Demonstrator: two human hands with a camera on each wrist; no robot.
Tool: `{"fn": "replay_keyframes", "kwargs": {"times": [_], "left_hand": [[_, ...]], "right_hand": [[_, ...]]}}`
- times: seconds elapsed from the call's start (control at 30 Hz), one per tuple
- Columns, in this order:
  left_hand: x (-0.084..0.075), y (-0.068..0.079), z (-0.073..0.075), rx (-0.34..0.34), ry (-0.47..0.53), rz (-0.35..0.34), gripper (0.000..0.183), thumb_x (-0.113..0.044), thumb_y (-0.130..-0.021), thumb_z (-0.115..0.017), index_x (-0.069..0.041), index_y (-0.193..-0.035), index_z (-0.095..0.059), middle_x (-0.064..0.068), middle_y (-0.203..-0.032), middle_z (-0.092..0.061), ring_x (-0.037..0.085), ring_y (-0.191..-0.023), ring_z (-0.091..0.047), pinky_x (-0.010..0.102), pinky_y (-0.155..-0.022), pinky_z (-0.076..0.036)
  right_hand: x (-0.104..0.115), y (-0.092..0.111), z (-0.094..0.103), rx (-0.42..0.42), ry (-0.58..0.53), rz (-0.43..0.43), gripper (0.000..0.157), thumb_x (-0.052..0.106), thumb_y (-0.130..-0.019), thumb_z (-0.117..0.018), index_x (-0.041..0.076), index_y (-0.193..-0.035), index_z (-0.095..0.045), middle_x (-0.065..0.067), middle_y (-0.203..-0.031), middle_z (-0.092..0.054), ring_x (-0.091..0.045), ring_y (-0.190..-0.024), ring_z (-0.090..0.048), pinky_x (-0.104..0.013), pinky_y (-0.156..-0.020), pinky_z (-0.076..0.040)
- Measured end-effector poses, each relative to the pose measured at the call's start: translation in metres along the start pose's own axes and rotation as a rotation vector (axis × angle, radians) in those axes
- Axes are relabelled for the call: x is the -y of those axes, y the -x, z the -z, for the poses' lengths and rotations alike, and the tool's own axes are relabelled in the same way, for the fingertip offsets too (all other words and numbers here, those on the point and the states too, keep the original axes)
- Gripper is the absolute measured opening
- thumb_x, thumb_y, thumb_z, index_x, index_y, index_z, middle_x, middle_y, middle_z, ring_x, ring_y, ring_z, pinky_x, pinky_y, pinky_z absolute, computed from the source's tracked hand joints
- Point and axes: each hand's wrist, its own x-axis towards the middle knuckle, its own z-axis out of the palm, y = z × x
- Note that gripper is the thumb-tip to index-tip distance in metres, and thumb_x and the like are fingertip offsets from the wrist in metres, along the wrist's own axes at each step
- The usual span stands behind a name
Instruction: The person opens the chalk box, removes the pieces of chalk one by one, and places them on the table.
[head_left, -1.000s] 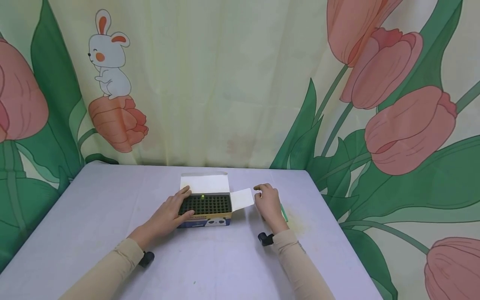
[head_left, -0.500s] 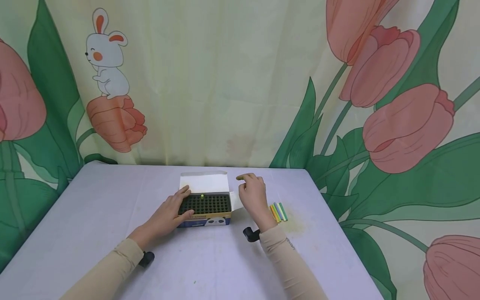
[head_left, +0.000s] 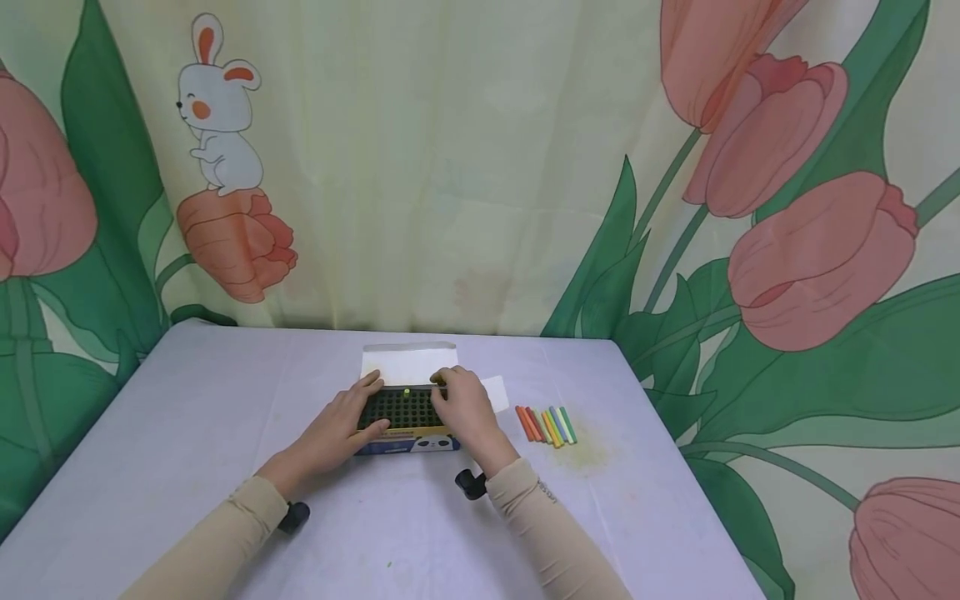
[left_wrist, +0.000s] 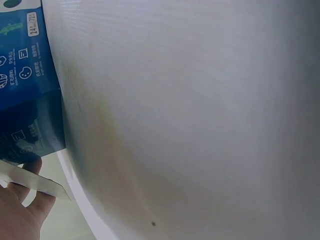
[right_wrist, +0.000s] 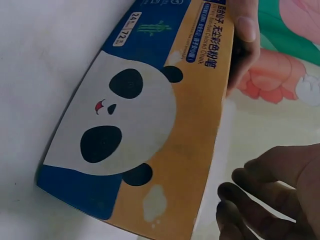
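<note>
My left hand (head_left: 337,427) grips the left end of a printed chalk box (head_left: 408,442), with its thumb on the front edge. In the left wrist view, fingers (left_wrist: 37,207) lie on both sides of a white side flap (left_wrist: 44,185). Inside the box is a dark tray (head_left: 405,409) full of round holes, and one yellow-green chalk stick (head_left: 407,392) stands in its back row. Over the box's right end is my right hand (head_left: 467,410), its fingers loosely bent and dark-tipped. Nothing shows between them in the right wrist view, where the panda-printed front (right_wrist: 140,115) appears.
Several coloured chalk sticks (head_left: 546,427) lie side by side right of the box. Its white lid (head_left: 408,365) is folded back, and the right flap (head_left: 496,392) sticks outward. A pale tablecloth (head_left: 390,533) covers the table, and a printed curtain (head_left: 420,167) hangs behind.
My right hand has moved left from beside the chalk sticks to over the box's right end, uncovering the row of sticks. My left hand stays on the box.
</note>
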Motion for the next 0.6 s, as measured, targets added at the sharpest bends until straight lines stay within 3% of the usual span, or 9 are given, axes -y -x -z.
{"fn": "replay_keyframes", "kwargs": {"times": [0.17, 0.43, 0.6], "left_hand": [[0.002, 0.0, -0.001, 0.002, -0.004, -0.001, 0.078, -0.045, -0.104, -0.061, -0.005, -0.163, -0.029, 0.012, -0.172, -0.021, 0.045, -0.145, -0.039, 0.066, -0.114, -0.035], [0.001, -0.003, 0.0, 0.008, 0.009, 0.0, 0.077, -0.045, -0.104, -0.061, -0.005, -0.162, -0.029, 0.011, -0.172, -0.021, 0.044, -0.144, -0.04, 0.066, -0.113, -0.036], [0.002, -0.002, -0.001, 0.004, -0.002, -0.001, 0.077, -0.045, -0.104, -0.061, -0.005, -0.162, -0.029, 0.011, -0.172, -0.021, 0.043, -0.142, -0.042, 0.065, -0.112, -0.038]], "right_hand": [[-0.001, 0.0, -0.008, 0.063, -0.024, -0.006, 0.017, 0.014, -0.1, -0.067, 0.007, -0.113, -0.075, -0.006, -0.105, -0.072, -0.013, -0.081, -0.064, -0.026, -0.069, -0.055], [0.001, -0.004, -0.022, 0.122, -0.041, -0.025, 0.02, 0.023, -0.1, -0.071, 0.01, -0.114, -0.076, -0.004, -0.105, -0.072, -0.016, -0.095, -0.068, -0.03, -0.081, -0.057], [0.003, -0.004, -0.026, 0.132, 0.007, -0.01, 0.021, 0.028, -0.099, -0.073, 0.015, -0.115, -0.078, -0.004, -0.105, -0.071, -0.017, -0.094, -0.068, -0.032, -0.08, -0.058]]}}
